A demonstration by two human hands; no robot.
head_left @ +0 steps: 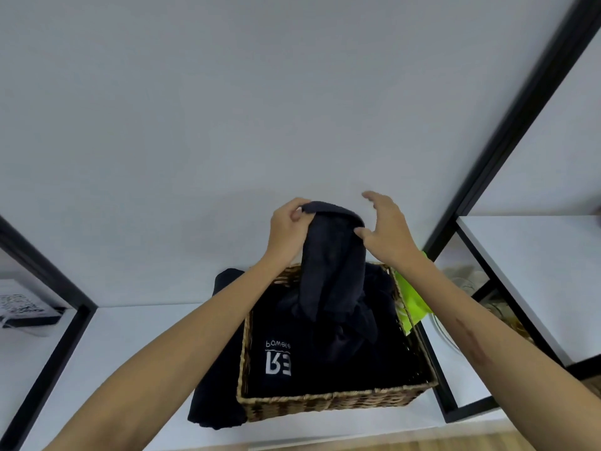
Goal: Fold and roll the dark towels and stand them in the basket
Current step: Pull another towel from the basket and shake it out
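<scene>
A dark towel hangs in the air above a woven wicker basket on the white shelf. My left hand pinches the towel's top left corner. My right hand touches the top right corner with thumb and a finger, the other fingers spread. The towel's lower end drapes into the basket. Inside the basket lies more dark cloth, one piece with a white printed logo. Another dark towel lies under and left of the basket.
A bright green cloth sits just right of the basket. Black shelf frame posts rise on the right and lower left. A white shelf board is at right, with glassware below it. A printed box is far left.
</scene>
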